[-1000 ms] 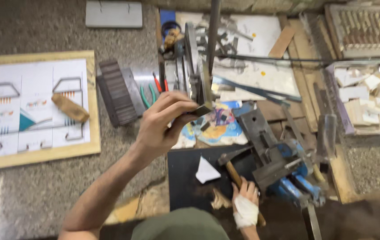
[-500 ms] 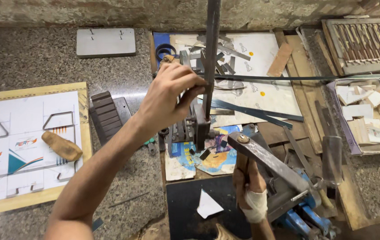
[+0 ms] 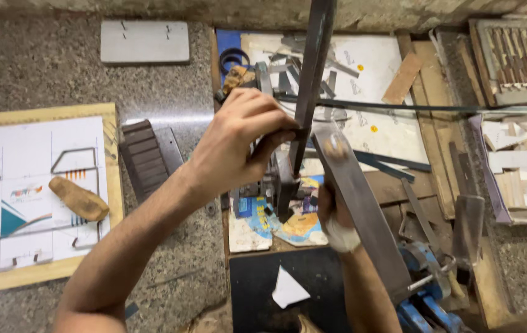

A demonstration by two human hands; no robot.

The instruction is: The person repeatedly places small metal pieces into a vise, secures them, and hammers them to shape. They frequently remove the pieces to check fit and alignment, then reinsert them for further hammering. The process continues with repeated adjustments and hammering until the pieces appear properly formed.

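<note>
The left hand [image 3: 239,145] is closed around a long metal bar [image 3: 313,68] that stands up over the desk [image 3: 41,68]. The right hand [image 3: 336,222], with a white bandage, is below it; I cannot tell its grip.

A white printed sheet [image 3: 35,185] with teal and orange marks lies on a wooden board, well left of the hands. A colourful blue-and-yellow printed sheet [image 3: 288,225] lies just beneath them.
</note>
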